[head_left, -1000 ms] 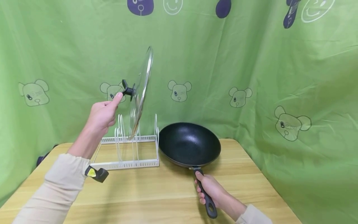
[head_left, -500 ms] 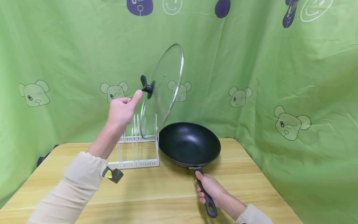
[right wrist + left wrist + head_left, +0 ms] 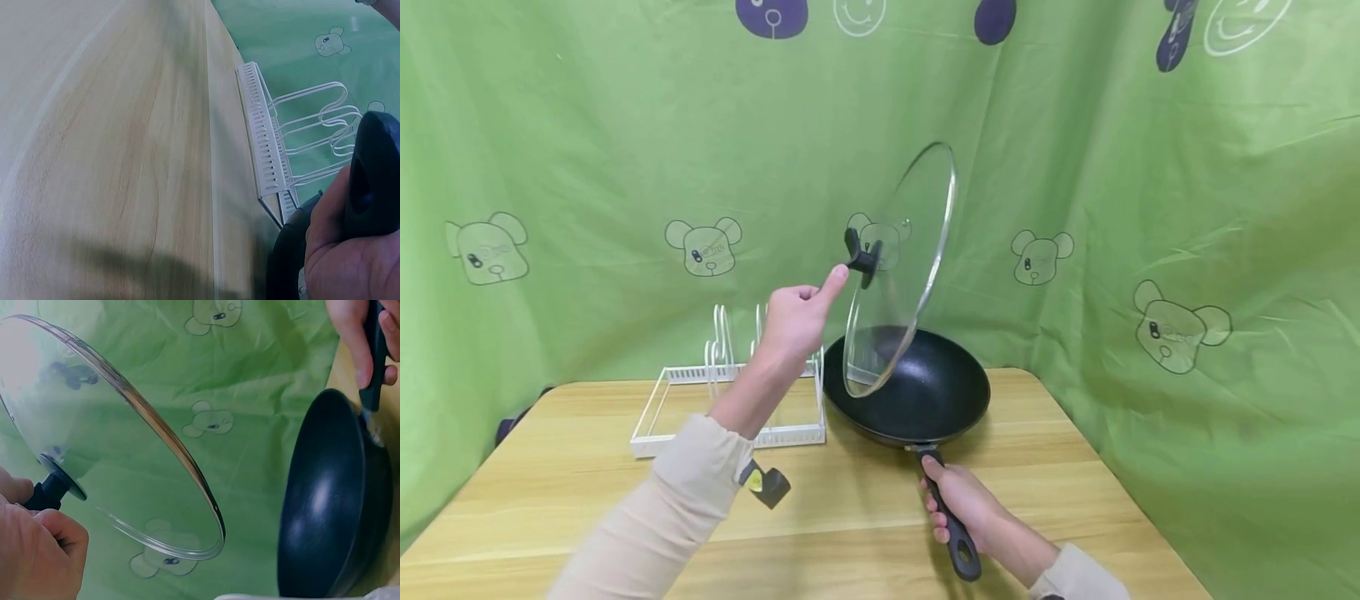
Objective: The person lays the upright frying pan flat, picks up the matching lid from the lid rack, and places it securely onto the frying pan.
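Note:
My left hand (image 3: pixel 797 321) grips the black knob (image 3: pixel 861 258) of a clear glass lid (image 3: pixel 906 275) with a metal rim. The lid is held in the air, tilted almost on edge; its lower part overlaps the left of the pan in the head view. A black frying pan (image 3: pixel 940 387) with deep sides rests on the table, and my right hand (image 3: pixel 966 504) holds its handle (image 3: pixel 962 554), thumb along the top. In the left wrist view the lid (image 3: pixel 144 419) is apart from the pan (image 3: pixel 325 500).
A white wire rack (image 3: pixel 651 446) stands left of the pan, its upright loops partly behind my left arm. The wooden table (image 3: pixel 850 525) extends in front of both. A green curtain (image 3: pixel 1097 167) hangs behind and along the sides.
My left hand has carried the lid rightward from above the rack to over the pan's left side, turning its face more into view and lowering it slightly. The right hand and pan stay put.

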Motion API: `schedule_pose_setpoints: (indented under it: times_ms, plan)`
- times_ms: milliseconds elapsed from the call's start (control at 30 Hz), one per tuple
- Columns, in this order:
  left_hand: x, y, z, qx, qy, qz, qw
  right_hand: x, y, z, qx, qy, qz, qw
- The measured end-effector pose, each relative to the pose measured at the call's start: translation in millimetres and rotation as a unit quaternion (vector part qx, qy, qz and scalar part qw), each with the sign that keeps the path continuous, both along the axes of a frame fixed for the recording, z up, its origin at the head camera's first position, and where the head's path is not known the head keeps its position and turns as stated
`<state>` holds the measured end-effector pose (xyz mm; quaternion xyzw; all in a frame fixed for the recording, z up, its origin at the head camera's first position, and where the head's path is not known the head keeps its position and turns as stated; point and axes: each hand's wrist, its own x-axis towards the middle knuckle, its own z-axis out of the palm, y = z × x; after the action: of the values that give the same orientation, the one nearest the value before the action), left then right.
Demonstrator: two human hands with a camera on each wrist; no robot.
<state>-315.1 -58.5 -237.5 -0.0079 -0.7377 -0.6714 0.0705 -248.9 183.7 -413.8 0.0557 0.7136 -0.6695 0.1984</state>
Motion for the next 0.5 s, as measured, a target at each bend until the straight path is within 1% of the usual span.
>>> schedule_pose_setpoints:
  times_ms: [133, 233, 333, 433, 500]
  plan:
    - [-4.3, 13.3, -8.5, 0.005, -0.012, -0.006, 0.9999, -0.4, 0, 0.4, -0.002, -0.001, 0.000, 1.0000]
    - [-8.7, 20.7, -17.7, 0.009, -0.026, -0.015, 0.9995, 0.1, 0, 0.9, -0.002, 0.000, 0.001, 1.0000]
    - [-13.8, 25.9, -28.4, -0.002, -0.044, -0.013, 0.9989, 0.9, 0, 1.0, -0.001, 0.002, 0.001, 1.0000]
    - [-18.3, 28.6, -38.6, -0.026, -0.059, -0.003, 0.9979, 1.3, 1, 0.7, -0.003, 0.000, 0.002, 1.0000]
    - [-20.8, 29.1, -44.2, -0.037, -0.066, -0.002, 0.9971, 1.4, 1, 0.7, -0.005, -0.002, 0.002, 1.0000]
